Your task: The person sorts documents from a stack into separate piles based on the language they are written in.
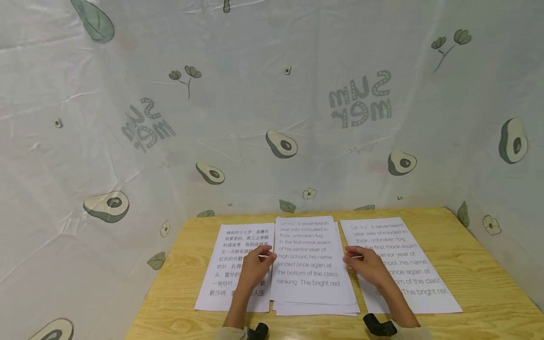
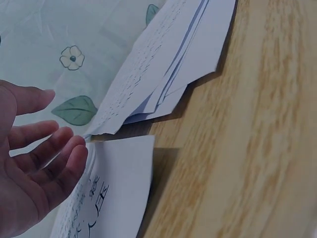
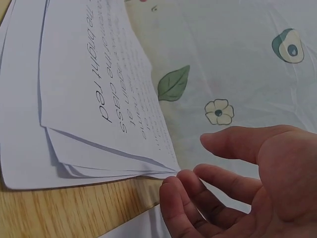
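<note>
A loose stack of printed English sheets lies mid-table, its lower sheets poking out unevenly. My left hand hovers over a page of Chinese text, fingertips right at the stack's left edge. Thumb and fingers of that hand are apart in the left wrist view, with nothing between them. On the other side my right hand is at the stack's right edge, partly over another English page. Its relaxed fingers bend slightly, and the thumb stands away from them, holding nothing.
The sheets rest on a wooden table with a yellowish grain. Behind and at both sides hangs a pale cloth printed with avocados, leaves and flowers. Black wrist straps show at the sleeves.
</note>
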